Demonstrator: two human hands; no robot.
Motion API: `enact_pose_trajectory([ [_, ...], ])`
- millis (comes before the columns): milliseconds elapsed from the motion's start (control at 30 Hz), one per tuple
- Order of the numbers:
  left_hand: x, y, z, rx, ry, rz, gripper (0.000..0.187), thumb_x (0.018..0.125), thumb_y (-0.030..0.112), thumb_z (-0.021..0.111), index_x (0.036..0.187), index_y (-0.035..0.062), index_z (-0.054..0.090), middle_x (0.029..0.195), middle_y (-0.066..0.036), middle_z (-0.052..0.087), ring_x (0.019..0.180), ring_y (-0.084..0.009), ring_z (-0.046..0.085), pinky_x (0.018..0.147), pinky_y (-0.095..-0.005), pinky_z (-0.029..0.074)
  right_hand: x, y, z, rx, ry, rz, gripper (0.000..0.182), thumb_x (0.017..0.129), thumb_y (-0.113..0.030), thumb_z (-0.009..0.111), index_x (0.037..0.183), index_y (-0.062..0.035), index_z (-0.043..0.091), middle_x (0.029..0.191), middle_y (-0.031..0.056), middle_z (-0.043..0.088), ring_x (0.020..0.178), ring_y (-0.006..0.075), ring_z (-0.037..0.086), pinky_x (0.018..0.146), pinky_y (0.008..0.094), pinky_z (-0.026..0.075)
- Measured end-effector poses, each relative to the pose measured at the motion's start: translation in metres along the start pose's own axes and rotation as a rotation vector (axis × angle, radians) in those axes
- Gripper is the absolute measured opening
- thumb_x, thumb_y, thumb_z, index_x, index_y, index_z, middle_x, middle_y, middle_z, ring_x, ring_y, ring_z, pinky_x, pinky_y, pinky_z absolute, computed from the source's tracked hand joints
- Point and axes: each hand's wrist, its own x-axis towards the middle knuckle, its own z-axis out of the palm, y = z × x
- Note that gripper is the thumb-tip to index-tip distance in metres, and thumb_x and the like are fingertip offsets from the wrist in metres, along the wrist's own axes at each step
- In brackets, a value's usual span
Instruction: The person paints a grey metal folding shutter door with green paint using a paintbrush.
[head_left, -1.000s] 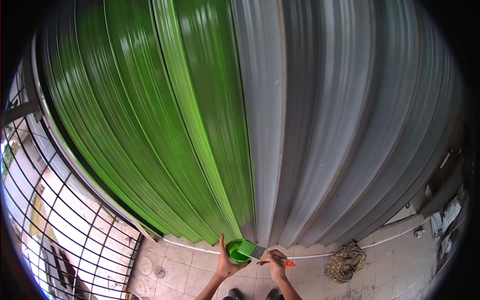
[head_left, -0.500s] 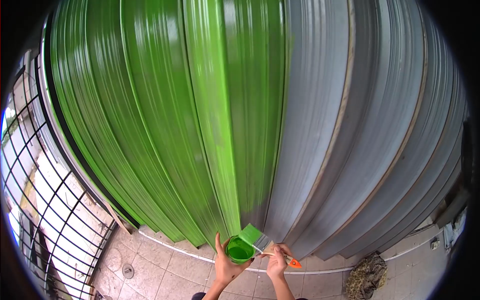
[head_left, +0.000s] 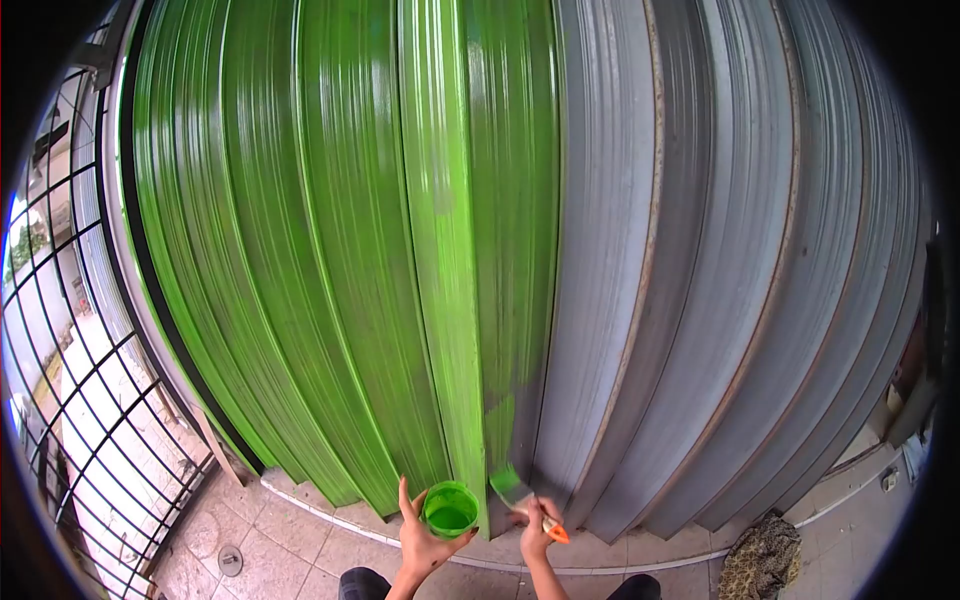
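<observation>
While the left hand [head_left: 430, 545] holds: a round green tub [head_left: 452, 490], palm and fingers curled about its side, thumb spread outward
Tub's inside: mouth up, glossy green paint [head_left: 452, 519] below the rim
Right hand [head_left: 537, 525]: fingers closed around the handle of a flat paintbrush [head_left: 515, 491] with green bristles, metal band and orange handle end
Bristles: at the foot of the wall, just right of the tub; I cannot tell whether they touch
Wall: tall ribbed metal sheeting [head_left: 350, 250], green on the left, grey on the right, above pale floor tiles [head_left: 300, 545]
Far left: black metal grille [head_left: 78, 387]
</observation>
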Motion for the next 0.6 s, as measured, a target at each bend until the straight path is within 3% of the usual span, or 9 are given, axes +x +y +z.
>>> enact_pose_trajectory([
  [67, -0.009, -0.004, -0.006, -0.015, -0.018, -0.020, 0.129, 0.056, 0.027, 0.087, 0.143, 0.0036, -0.005, 0.119, -0.027, 0.053, 0.105, -0.0374, 0.059, 0.089, -0.0425, 0.048, -0.018, 0.010, -0.011, 0.107, 0.086, 0.222, 0.022, 0.089, -0.020, 0.058, 0.082, 0.0005, 0.053, 0.070, 0.0100, 0.059, 0.053, 0.0207, 0.062, 0.048, 0.0282, 0.050],
  [167, -0.021, -0.007, -0.011, -0.023, -0.060, -0.068, 0.130, 0.055, 0.027, 0.087, 0.143, 0.0039, -0.006, 0.120, -0.028, 0.052, 0.108, -0.0375, 0.057, 0.092, -0.0424, 0.046, 0.016, -0.034, 0.025, 0.092, 0.042, 0.214, 0.027, 0.092, -0.027, 0.056, 0.086, -0.0006, 0.056, 0.074, 0.0078, 0.063, 0.055, 0.0153, 0.061, 0.050, 0.0253, 0.050],
  [367, -0.031, -0.016, -0.008, -0.100, -0.060, -0.054, 0.131, 0.055, 0.024, 0.088, 0.143, 0.0035, -0.006, 0.120, -0.028, 0.052, 0.109, -0.0355, 0.056, 0.095, -0.0422, 0.044, 0.094, -0.169, 0.113, 0.303, -0.016, -0.223, 0.023, 0.090, -0.021, 0.054, 0.082, -0.0002, 0.054, 0.069, 0.0119, 0.060, 0.050, 0.0203, 0.060, 0.047, 0.0290, 0.050],
  [433, -0.035, -0.018, -0.008, -0.107, -0.053, -0.049, 0.131, 0.055, 0.024, 0.088, 0.143, 0.0032, -0.006, 0.120, -0.028, 0.051, 0.109, -0.0350, 0.056, 0.095, -0.0419, 0.044, 0.085, -0.160, 0.111, 0.289, -0.039, -0.213, 0.024, 0.091, -0.021, 0.054, 0.082, 0.0017, 0.055, 0.070, 0.0116, 0.061, 0.053, 0.0190, 0.061, 0.049, 0.0285, 0.050],
  [500, -0.038, -0.020, -0.006, -0.140, -0.038, -0.035, 0.131, 0.054, 0.023, 0.088, 0.143, 0.0029, -0.006, 0.120, -0.027, 0.051, 0.109, -0.0346, 0.056, 0.095, -0.0417, 0.044, 0.061, -0.111, 0.091, 0.212, -0.053, -0.183, 0.022, 0.092, -0.017, 0.054, 0.083, 0.0025, 0.056, 0.072, 0.0116, 0.063, 0.056, 0.0171, 0.062, 0.051, 0.0258, 0.049],
  [600, -0.043, -0.023, -0.006, -0.162, -0.029, -0.034, 0.131, 0.054, 0.023, 0.088, 0.143, 0.0026, -0.005, 0.120, -0.027, 0.051, 0.108, -0.0346, 0.056, 0.095, -0.0415, 0.044, 0.015, -0.037, 0.045, 0.125, 0.008, 0.016, 0.021, 0.092, -0.016, 0.055, 0.084, 0.0026, 0.057, 0.073, 0.0104, 0.063, 0.055, 0.0141, 0.061, 0.047, 0.0234, 0.047],
])
